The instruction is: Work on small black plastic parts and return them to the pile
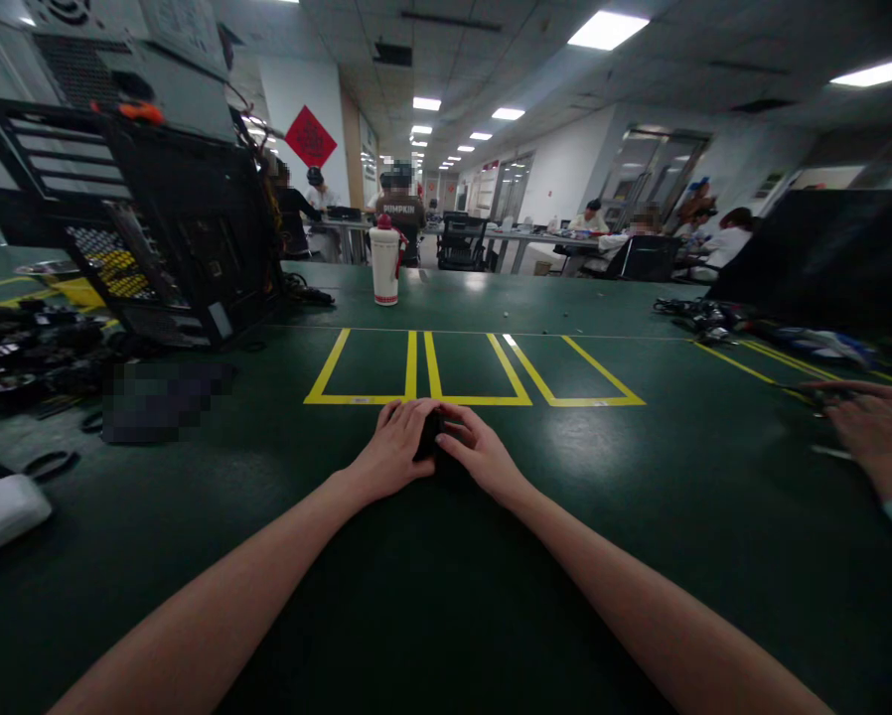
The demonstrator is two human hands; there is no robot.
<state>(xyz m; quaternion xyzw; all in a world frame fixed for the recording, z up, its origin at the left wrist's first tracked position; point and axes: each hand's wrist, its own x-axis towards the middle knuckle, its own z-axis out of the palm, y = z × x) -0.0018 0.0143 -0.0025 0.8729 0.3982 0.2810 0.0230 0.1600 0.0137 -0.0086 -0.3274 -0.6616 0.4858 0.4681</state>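
Observation:
A small black object [429, 435] is between my two hands on the dark green tabletop, mostly covered by fingers, so its kind cannot be made out. My left hand [392, 452] wraps round its left side and top. From the right, my right hand [483, 455] closes its thumb and curled fingers against the same object. Just beyond the fingertips lie yellow tape outlines [473, 401] on the table.
A white cup with a red lid [385, 263] stands farther back. An opened black computer case [185, 228] and piled dark parts [36, 348] occupy the left, near a white object [6, 511]. At right are cables [703, 320] and another person's hand [882, 432].

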